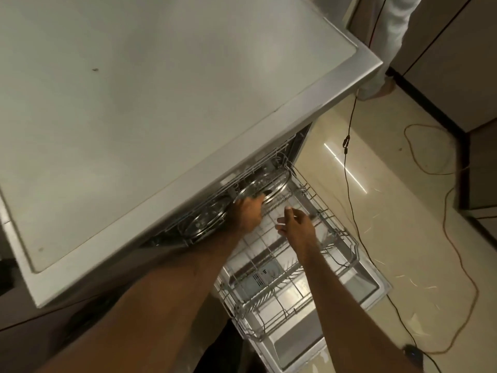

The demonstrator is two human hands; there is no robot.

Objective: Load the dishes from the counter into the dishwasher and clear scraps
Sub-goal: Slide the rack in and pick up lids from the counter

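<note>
Your left hand (246, 215) is in at the back of the rack (333, 232), and its grip is clamped: fingers curled over the near rim of a round steel plate (269, 184), thumb side tucked against it. That plate stands on edge between the wires, right where the rack runs in under the lip of the tabletop (161, 90), so its far half sits in shadow inside the dishwasher (363, 281). Your right hand (295, 224) is just beside the left, out over the middle of the rack, and its grip is apart: fingers loose and slightly spread, thumb up, nothing in it; I cannot tell whether the fingertips touch the wires. Now the containers. The wire rack is pulled out over the dropped door, and on its left side, deeper under the tabletop edge, a second round steel dish (205, 222) leans in the tines, near the plate you hold but apart from it. Up top, the tabletop shows a small dark speck (95, 69) on the grey surface. On the pale floor to your right, a black cable (349, 184) trails past the rack and an orange cable (457, 238) loops wide. At the far corner stands another person's leg (382, 49) in light trousers.
</note>
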